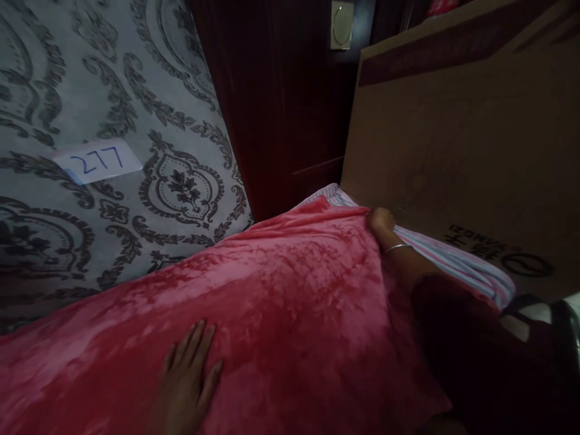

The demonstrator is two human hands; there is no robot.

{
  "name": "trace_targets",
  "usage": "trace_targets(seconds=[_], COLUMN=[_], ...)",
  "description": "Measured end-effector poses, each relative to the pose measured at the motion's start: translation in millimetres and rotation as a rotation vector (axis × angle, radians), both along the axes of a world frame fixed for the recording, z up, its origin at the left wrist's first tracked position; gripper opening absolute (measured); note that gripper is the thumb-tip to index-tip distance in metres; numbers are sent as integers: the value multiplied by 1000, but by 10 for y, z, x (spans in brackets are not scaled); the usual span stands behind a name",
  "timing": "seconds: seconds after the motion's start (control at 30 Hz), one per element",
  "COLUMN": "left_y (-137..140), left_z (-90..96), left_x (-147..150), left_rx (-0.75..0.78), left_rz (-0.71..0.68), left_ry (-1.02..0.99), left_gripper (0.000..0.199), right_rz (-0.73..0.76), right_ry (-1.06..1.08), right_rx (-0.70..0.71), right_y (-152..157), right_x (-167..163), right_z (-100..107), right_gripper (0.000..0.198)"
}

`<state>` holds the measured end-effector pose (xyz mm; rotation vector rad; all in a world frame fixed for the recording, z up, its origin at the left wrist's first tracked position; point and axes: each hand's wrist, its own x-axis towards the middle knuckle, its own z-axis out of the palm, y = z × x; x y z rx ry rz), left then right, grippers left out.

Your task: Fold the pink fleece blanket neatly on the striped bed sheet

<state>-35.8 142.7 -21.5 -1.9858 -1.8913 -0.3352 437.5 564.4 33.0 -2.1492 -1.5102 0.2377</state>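
Note:
A fuzzy red blanket (290, 302) is spread over a bed surface, its pile brushed into lighter and darker patches. My left hand (188, 377) lies flat on top of it with the fingers stretched out. Farther off, at the blanket's right edge, my right hand (381, 222) is closed on the cloth, pulling small folds toward the fist; a thin bracelet circles that wrist. Beneath the blanket, a striped sheet (457, 260) in pink, white and blue shows along the far and right edges.
A large cardboard box (435, 133) leans upright beyond the bed at the right. Patterned grey wallpaper (181, 187) runs along the left, bearing a paper label (98, 161) marked 277. Behind stands a dark red wooden panel (290, 109) with a switch plate (341, 24).

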Motion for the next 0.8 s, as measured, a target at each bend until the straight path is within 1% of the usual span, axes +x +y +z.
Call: trace_targets(seconds=[0.13,0.23,0.3,0.37,0.47,0.63,0.7,0.73,0.8], left_y=[0,11,26,43,73,144,151,133,29], left_z=[7,30,54,88,150,278,367,423,540], left_x=[6,23,45,80,144,195,259,332,591], left_rx=[6,2,-15,-43,-92,-105,-71,-54,-53], left_rz=[-12,-9,9,38,74,79,54,20,-105], left_ry=[3,-17,-34,-51,-75,-140,-182,-211,-293], left_gripper=[58,57,58,59,61,63,61,58,48], right_rz=[38,122,175,201,221,172,152,150,158], right_ry=[23,116,153,154,154,111,54,22,-32], right_rx=[-15,-3,19,31,21,-20,-89,-130,-206], right_y=[-8,-74,-172,-328,-645,-1193,-1372,-1449,-1581], right_x=[69,171,290,425,604,823,914,962,1055], right_z=[-72,-48,-10,14,5,-6,21,40,78], right_gripper=[34,38,41,41,41,42,43,43,42])
